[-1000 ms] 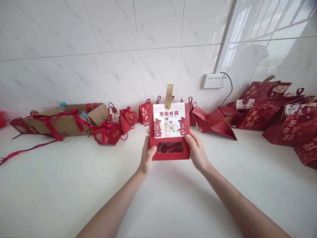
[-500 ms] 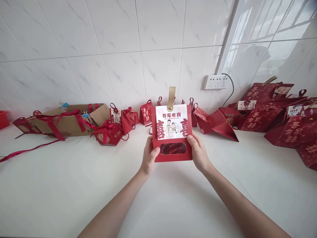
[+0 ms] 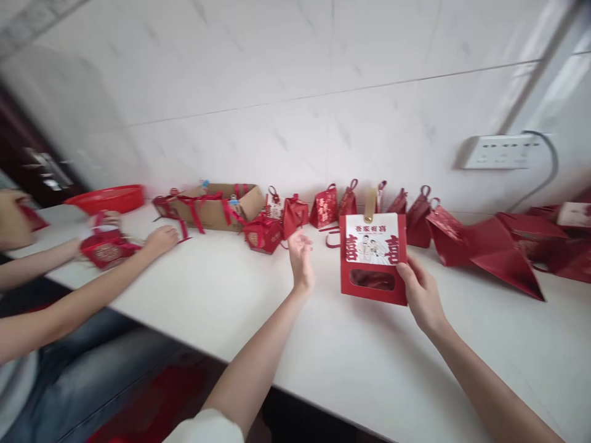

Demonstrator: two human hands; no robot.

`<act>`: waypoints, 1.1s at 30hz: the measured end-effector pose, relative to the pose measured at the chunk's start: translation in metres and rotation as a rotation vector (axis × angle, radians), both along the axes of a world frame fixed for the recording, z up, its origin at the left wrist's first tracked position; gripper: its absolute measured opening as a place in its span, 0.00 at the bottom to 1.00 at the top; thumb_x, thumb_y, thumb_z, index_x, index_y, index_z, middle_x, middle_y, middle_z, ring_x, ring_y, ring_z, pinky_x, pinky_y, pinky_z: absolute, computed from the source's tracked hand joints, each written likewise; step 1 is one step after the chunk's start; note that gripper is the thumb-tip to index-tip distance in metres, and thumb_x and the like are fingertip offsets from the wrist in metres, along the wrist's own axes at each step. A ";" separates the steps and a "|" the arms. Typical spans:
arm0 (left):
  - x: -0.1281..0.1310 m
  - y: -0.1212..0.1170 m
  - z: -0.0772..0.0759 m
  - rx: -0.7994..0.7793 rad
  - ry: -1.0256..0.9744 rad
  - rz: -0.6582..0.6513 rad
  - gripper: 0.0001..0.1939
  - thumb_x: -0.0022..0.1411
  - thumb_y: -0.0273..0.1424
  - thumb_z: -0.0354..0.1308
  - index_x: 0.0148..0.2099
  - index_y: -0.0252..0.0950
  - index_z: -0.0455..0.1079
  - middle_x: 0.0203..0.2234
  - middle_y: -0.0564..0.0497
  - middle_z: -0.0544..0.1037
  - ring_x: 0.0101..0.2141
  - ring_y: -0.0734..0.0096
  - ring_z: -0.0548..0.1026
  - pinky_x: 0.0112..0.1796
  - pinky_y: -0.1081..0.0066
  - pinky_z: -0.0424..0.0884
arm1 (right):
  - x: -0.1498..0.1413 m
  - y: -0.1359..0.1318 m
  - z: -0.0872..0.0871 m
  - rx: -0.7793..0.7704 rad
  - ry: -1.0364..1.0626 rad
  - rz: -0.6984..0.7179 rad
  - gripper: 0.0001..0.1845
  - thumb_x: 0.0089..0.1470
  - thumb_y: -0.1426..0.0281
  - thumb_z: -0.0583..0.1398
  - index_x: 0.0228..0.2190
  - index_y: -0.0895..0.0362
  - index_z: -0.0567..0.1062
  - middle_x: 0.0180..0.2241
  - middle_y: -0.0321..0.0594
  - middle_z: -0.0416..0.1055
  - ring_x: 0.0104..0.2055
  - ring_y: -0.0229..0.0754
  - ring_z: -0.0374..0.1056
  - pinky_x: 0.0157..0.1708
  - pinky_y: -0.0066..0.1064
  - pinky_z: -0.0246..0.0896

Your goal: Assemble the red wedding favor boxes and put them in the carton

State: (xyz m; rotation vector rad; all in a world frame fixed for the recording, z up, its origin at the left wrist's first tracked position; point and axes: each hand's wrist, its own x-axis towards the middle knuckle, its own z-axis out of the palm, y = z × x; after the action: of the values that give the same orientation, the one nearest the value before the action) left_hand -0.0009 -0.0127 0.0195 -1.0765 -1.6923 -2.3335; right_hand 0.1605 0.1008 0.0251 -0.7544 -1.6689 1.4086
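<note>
My right hand (image 3: 419,288) grips the right side of a red gift box (image 3: 373,295), thumb on its front. The box has a white printed card with two drawn figures, a small window below it and a gold strap on top. It is held upright over the white table. Off to the box's left, my left hand (image 3: 301,258) is raised and empty, fingers apart. Near that hand stands a small red candy box (image 3: 263,235) tied with a ribbon.
Along the wall stand red gift bags (image 3: 325,206), a cardboard box (image 3: 207,209) with ribbons and unfolded red card (image 3: 503,252). At left, a co-worker's hands hold a red box (image 3: 108,249) near a red basin (image 3: 111,198). A power strip (image 3: 496,152) hangs on the wall.
My left hand has let go of the gift box and moved away to its left. My right hand keeps hold. The view has turned left, bringing a co-worker into sight.
</note>
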 end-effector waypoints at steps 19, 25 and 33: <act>0.078 -0.032 -0.001 -1.085 0.539 -0.171 0.40 0.55 0.42 0.50 0.66 0.33 0.44 0.26 0.46 0.77 0.26 0.55 0.75 0.30 0.57 0.73 | -0.005 -0.002 -0.007 -0.032 -0.268 -0.049 0.24 0.39 0.44 0.54 0.36 0.43 0.70 0.37 0.44 0.74 0.42 0.60 0.70 0.36 0.49 0.68; 0.080 -0.016 -0.002 -1.067 0.463 -0.155 0.39 0.54 0.42 0.52 0.65 0.34 0.47 0.22 0.48 0.75 0.23 0.56 0.74 0.29 0.57 0.72 | 0.000 -0.002 -0.002 -0.027 -0.224 -0.061 0.16 0.42 0.45 0.52 0.31 0.36 0.69 0.41 0.50 0.73 0.44 0.59 0.69 0.39 0.52 0.61; 0.041 -0.007 0.000 -0.329 0.266 -0.088 0.20 0.62 0.39 0.46 0.56 0.43 0.56 0.22 0.51 0.70 0.22 0.63 0.71 0.24 0.65 0.68 | -0.004 0.003 -0.002 -0.050 -0.004 -0.025 0.28 0.46 0.49 0.56 0.43 0.55 0.70 0.47 0.49 0.72 0.50 0.57 0.68 0.49 0.47 0.64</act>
State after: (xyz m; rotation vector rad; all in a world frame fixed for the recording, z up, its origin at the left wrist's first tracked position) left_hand 0.0398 -0.0192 0.0193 -1.4656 -1.9971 -1.8868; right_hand 0.1563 0.1043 0.0229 -0.8037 -1.6270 1.4370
